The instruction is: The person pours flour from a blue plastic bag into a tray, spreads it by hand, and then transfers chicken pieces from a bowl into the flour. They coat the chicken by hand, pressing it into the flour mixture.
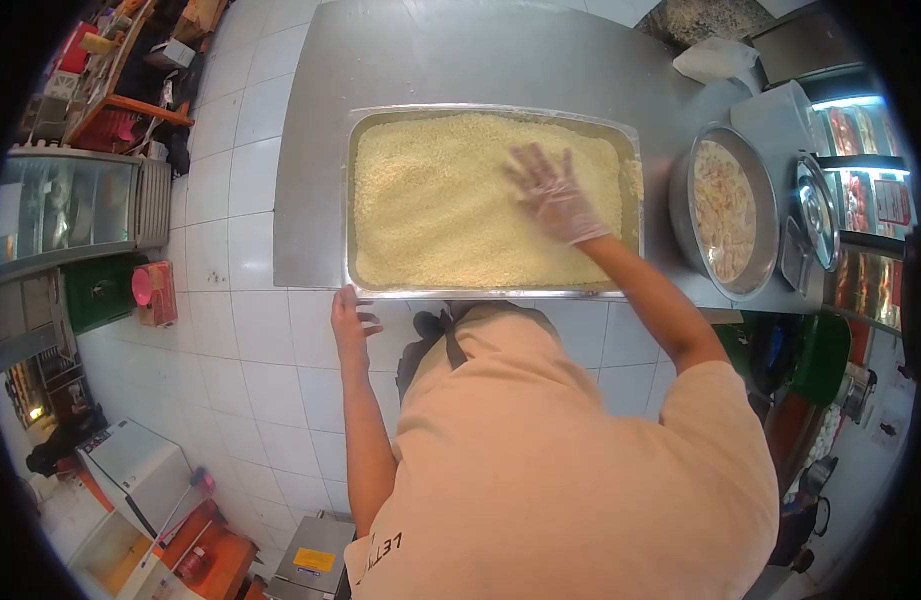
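My right hand [555,195], in a clear plastic glove, lies with spread fingers on pale yellow crumbs [450,200]. The crumbs fill a large rectangular metal tray [480,294] on the steel table [315,200]. At the tray's front left corner is my bare left hand [352,322]; its fingers are apart and hang by the table edge, with the fingertips at or near the tray rim. To the right stands a round metal bowl [685,205] holding pale pieces in a whitish liquid [722,210].
A metal lid [817,210] and a grey rectangular container [794,255] lie right of the bowl. Behind is a white plastic bag [715,60]. Lit display shelves [865,165] stand at the far right. A red box [156,295] is on the tiled floor at left.
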A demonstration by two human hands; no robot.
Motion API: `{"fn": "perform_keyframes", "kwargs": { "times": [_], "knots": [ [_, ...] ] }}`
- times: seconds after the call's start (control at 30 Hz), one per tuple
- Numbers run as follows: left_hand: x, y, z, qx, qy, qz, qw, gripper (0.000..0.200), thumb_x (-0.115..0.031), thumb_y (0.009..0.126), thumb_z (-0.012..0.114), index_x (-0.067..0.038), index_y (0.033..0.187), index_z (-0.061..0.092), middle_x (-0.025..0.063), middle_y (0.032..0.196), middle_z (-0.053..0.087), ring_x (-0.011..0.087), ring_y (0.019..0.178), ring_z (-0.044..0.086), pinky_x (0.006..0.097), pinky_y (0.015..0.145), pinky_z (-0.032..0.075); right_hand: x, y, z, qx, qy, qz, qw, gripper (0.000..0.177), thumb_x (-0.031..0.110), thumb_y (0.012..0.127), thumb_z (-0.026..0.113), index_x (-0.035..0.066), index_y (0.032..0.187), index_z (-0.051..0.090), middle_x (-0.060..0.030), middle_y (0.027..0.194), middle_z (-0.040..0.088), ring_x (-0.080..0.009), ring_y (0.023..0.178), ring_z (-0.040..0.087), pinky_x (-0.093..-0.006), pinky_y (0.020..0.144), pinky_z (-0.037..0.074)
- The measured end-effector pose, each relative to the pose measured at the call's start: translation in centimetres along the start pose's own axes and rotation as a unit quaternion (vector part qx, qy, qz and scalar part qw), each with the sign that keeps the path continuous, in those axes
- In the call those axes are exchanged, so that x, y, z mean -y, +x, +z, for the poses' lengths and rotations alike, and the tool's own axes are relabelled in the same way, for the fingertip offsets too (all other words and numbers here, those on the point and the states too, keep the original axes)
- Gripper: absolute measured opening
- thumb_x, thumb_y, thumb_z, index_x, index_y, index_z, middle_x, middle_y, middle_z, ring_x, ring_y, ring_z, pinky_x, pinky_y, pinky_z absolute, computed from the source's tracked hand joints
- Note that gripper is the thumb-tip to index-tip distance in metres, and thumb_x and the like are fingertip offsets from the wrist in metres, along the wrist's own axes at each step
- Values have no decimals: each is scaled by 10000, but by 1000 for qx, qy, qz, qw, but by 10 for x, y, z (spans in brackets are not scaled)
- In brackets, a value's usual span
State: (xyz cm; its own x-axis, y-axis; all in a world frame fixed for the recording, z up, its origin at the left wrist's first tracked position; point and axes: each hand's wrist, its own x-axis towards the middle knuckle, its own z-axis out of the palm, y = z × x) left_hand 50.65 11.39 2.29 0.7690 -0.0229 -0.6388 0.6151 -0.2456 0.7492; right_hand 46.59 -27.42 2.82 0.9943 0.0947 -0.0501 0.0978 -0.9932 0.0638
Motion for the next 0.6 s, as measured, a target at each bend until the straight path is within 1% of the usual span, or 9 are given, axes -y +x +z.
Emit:
{"fn": "perform_keyframes", "kwargs": {
  "times": [0.1, 0.17, 0.23, 0.37, 0.43, 0.47, 0.5, 0.53, 0.6],
  "knots": [
    [31, -17, -18, -6, -13, 28, 999, 567, -554, 957, 390, -82, 1256, 485, 71, 920, 545, 115, 608, 542, 256, 510, 495, -32, -24, 0, 5, -25, 37, 999, 535, 420, 987, 275, 263, 1492, 195, -12, 1578, 44, -234, 1452, 11, -533, 1151, -33],
    [61, -31, -39, -7, 5, 38, 999, 558, -548, 964, 372, -86, 1255, 492, 75, 950, 548, 122, 626, 543, 275, 530, 501, -36, -44, 0, 11, -26, 49, 998, 524, 406, 991, 277, 260, 1490, 207, -7, 1578, 39, -230, 1452, 14, -516, 1159, -20],
    [98, -46, -62, -24, 28, -3, 999, 473, -466, 971, 399, -100, 1255, 493, 78, 956, 559, 131, 646, 547, 276, 545, 503, -26, -65, -4, 54, 45, 97, 993, 530, 413, 990, 293, 240, 1486, 226, 1, 1575, 64, -227, 1450, 35, -520, 1162, 0],
    [219, -84, -109, -76, 21, -111, 991, 411, -399, 959, 411, -103, 1228, 507, 84, 971, 575, 157, 670, 558, 302, 554, 501, 4, -88, -21, 67, 64, 49, 994, 547, 432, 981, 323, 222, 1480, 245, 3, 1572, 97, -226, 1450, 50, -514, 1167, 9],
    [281, -121, -128, -78, 58, -147, 984, 421, -387, 941, 431, -74, 1209, 517, 100, 1014, 587, 180, 689, 568, 321, 552, 487, 24, -84, -28, 109, 82, 14, 991, 572, 455, 971, 344, 224, 1483, 232, -3, 1569, 112, -214, 1450, 46, -516, 1168, 6],
    [319, -143, -140, -61, 123, -156, 978, 434, -391, 933, 448, -58, 1201, 522, 108, 1028, 592, 191, 692, 570, 325, 546, 472, 28, -82, -30, 101, 61, 2, 993, 590, 469, 966, 350, 233, 1488, 207, 8, 1569, 110, -191, 1450, 42, -513, 1168, -4],
    [354, -163, -150, -43, 189, -163, 967, 448, -395, 925, 464, -42, 1193, 527, 115, 1042, 597, 203, 695, 572, 328, 540, 458, 30, -81, -29, 99, 61, -1, 993, 590, 469, 966, 350, 233, 1488, 207, 8, 1569, 110, -191, 1450, 42, -513, 1168, -4],
    [380, -179, -156, -46, 187, -161, 968, 448, -395, 925, 464, -42, 1193, 527, 115, 1042, 597, 203, 695, 572, 328, 540, 458, 31, -80, -27, 79, 50, 5, 996, 591, 475, 968, 339, 235, 1490, 196, 16, 1569, 108, -185, 1450, 39, -510, 1167, -12],
    [430, -211, -157, -67, 124, -218, 966, 457, -400, 917, 476, -36, 1189, 532, 118, 1032, 608, 207, 712, 578, 323, 540, 445, 30, -76, -22, 56, 35, 3, 998, 593, 480, 970, 328, 237, 1491, 186, 25, 1569, 105, -178, 1450, 36, -508, 1167, -20]
  ]
}}
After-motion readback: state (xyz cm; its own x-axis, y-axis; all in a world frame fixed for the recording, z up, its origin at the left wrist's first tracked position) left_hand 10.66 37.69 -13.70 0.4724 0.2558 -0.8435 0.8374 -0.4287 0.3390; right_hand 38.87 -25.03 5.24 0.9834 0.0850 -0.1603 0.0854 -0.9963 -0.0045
